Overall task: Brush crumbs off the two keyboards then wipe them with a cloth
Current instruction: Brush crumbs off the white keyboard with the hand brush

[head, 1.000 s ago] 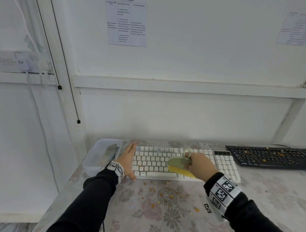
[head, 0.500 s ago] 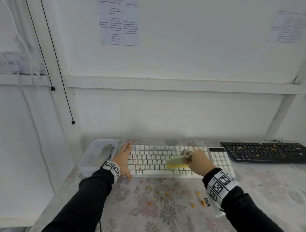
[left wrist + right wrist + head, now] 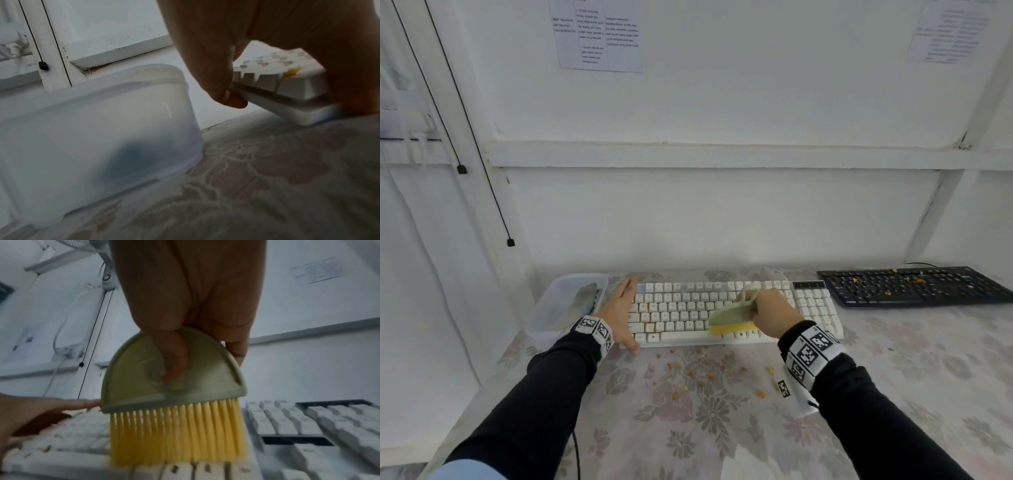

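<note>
Right hand (image 3: 774, 313) gripped a green-backed, yellow-bristled plastic brush (image 3: 731, 320) on the white keyboard (image 3: 681, 311); left hand (image 3: 619, 310), fingers spread, steadied its nine-o'clock end.

The white keyboard (image 3: 722, 308) is matt plastic, its keycaps smooth with a dull sheen. At its 3 o'clock the black keyboard (image 3: 914, 286) looks like matt dark plastic, flecked with dry orange crumbs (image 3: 919, 280). The brush (image 3: 174, 394) has a pale green plastic body, smooth and faintly scuffed, with stiff, glossy yellow plastic bristles. At the white keyboard's 9 o'clock stands a frosted, translucent plastic box (image 3: 566, 305). The counter (image 3: 688, 428) wears a floral cloth with a soft matt finish. The wall (image 3: 722, 212) is rough white paint; paper sheets (image 3: 599, 37) hang on it.
</note>
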A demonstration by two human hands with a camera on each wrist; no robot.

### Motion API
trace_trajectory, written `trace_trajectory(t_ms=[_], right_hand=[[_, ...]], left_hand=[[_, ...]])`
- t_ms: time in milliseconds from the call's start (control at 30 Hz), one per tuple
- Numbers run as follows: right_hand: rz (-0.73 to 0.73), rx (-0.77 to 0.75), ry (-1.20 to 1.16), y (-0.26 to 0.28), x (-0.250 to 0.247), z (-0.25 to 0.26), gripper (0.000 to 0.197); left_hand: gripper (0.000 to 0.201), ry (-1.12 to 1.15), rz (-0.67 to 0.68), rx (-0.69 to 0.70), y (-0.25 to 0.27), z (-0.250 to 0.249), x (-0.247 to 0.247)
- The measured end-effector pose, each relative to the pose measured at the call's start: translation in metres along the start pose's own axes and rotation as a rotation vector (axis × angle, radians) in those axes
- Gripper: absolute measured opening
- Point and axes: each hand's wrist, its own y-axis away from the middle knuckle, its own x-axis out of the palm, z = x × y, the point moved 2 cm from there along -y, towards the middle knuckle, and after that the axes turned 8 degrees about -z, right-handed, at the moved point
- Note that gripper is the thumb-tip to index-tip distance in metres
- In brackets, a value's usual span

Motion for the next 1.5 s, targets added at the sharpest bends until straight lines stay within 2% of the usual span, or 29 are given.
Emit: trace_trajectory(t_ms=[233, 367, 433, 500, 600, 700, 767, 867, 933, 1000, 1067, 1200, 1267, 1300, 1433, 1500], right_hand=[[-0.064, 0.228, 0.131, 0.009, -0.023, -0.052, 0.032], [-0.156, 0.187, -0.027, 0.007, -0.032, -0.037, 0.012], [-0.184, 0.138, -0.109, 0.001, -0.024, -0.021, 0.021], [-0.155, 0.101, -0.152, -0.003, -0.011, -0.012, 0.024], [-0.065, 0.122, -0.117, 0.003, 0.006, -0.014, 0.013], [0.003, 0.155, -0.064, 0.014, 0.011, -0.027, 0.023], [0.005, 0.182, -0.058, 0.017, 0.005, -0.033, 0.014], [-0.133, 0.213, -0.1, 0.013, -0.014, -0.037, 0.006], [-0.282, 0.24, -0.134, 0.009, -0.024, -0.04, 0.011], [-0.343, 0.264, -0.149, 0.004, -0.024, -0.045, 0.017], [-0.291, 0.282, -0.137, 0.003, -0.016, -0.05, 0.02], [-0.06, 0.301, -0.082, 0.014, 0.002, -0.063, 0.006], [-0.013, 0.342, -0.132, 0.021, 0.0, -0.068, 0.006], [-0.034, 0.359, -0.152, 0.021, -0.004, -0.069, 0.005], [-0.281, 0.338, -0.171, 0.011, -0.02, -0.061, 0.011], [-0.312, 0.31, -0.191, 0.004, -0.014, -0.051, 0.015]], left_hand=[[0.146, -0.006, -0.011, 0.003, 0.0, -0.001, 0.0], [0.147, -0.017, -0.021, 0.007, 0.0, 0.0, 0.0], [0.147, -0.021, -0.017, 0.006, 0.001, 0.0, 0.0], [0.148, -0.021, -0.015, 0.006, 0.0, 0.0, 0.0], [0.149, -0.016, -0.019, 0.011, -0.001, 0.001, 0.001], [0.148, -0.015, -0.023, 0.016, -0.001, 0.001, 0.001], [0.149, -0.008, -0.026, 0.017, -0.001, 0.001, 0.002], [0.15, -0.003, -0.025, 0.016, -0.002, 0.002, 0.002], [0.15, 0.002, -0.026, 0.013, -0.002, 0.002, 0.002], [0.151, 0.006, -0.027, 0.011, -0.002, 0.003, 0.002], [0.152, 0.009, -0.027, 0.009, -0.003, 0.004, 0.003], [0.152, 0.009, -0.038, 0.011, -0.004, 0.004, 0.003], [0.151, 0.012, -0.041, 0.01, -0.004, 0.004, 0.004], [0.151, 0.014, -0.045, 0.006, -0.003, 0.005, 0.005], [0.15, 0.026, -0.046, 0.004, -0.003, 0.005, 0.005], [0.15, 0.036, -0.048, 0.002, -0.002, 0.004, 0.004]])
